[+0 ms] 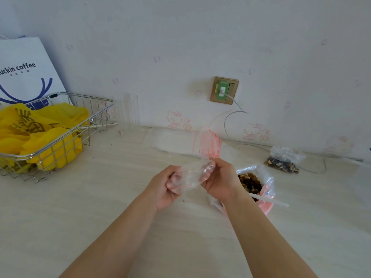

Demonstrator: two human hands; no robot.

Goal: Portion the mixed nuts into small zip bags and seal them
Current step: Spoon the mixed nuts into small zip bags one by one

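I hold a small clear zip bag (190, 175) above the pale counter (100, 207), both my hands clamped on it: my left hand (166, 187) pinches its left end with curled fingers, my right hand (218, 180) grips its right end. The bag looks empty, its red zip line showing near my left fingers. Just right of my right hand sits the open bag of mixed nuts (251, 183) in a pink bowl (266, 206), a white utensil handle (269, 199) sticking out of it. Beyond that bowl, nearer the wall, lies a filled nut bag (283, 161). Behind my hands lies a stack of empty zip bags (204, 143). Far to their left stands a wire basket (60, 135) holding yellow bags (40, 129).
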